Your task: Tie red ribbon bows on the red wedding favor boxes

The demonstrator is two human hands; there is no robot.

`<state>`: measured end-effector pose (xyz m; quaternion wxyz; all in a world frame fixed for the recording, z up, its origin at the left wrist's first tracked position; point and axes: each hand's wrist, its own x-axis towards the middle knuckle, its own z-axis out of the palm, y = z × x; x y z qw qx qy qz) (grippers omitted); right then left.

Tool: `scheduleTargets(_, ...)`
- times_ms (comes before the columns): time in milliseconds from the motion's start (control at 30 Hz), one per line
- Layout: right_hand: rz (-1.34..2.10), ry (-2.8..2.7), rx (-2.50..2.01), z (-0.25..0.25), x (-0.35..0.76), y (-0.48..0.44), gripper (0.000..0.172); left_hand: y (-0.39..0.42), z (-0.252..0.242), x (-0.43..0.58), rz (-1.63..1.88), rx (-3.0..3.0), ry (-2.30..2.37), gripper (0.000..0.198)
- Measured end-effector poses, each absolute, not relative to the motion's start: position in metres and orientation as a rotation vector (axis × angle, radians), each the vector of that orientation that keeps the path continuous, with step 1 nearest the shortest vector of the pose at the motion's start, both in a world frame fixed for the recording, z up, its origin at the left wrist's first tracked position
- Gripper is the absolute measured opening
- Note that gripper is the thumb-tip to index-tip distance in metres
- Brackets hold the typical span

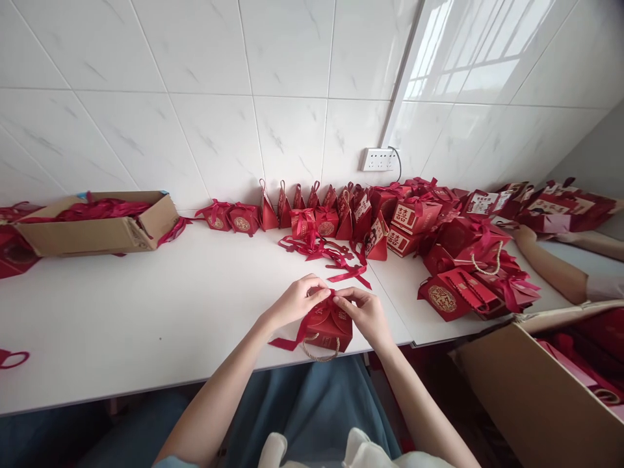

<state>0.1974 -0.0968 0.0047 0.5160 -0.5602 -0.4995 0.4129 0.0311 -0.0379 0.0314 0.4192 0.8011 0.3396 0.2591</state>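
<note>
A red gift box [336,335] with a twisted rope handle [320,356] stands at the front edge of the white table. Over its top, my left hand [305,298] pinches the red ribbon [292,342], fingertips pressed together. My right hand [364,312] grips the same ribbon from the other side, thumb and forefinger closed at the middle of the lid. One ribbon end trails down the box's left side onto the table. Just behind the box lie loose red ribbons [348,257] in a tangle.
A cardboard box [88,235] of red ribbons sits at the left. Small red boxes [244,219] line the wall, and a heap of red gift boxes [453,260] fills the right. Another person's arm [550,260] reaches in there. An open carton [517,377] stands at lower right.
</note>
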Motion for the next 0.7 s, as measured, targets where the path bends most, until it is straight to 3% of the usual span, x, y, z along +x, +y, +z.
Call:
scheduleTargets(467,0.649,-1.422,-1.524,-0.007,0.200,-0.099,0.028,-0.041,0.026,0.032,0.739,1.828,0.895,0.014)
scheduleTargets(700,0.580,-1.530,-1.405,-0.008,0.196,-0.095,0.016,-0.043,0.027,0.029,0.709,1.845,0.849,0.017)
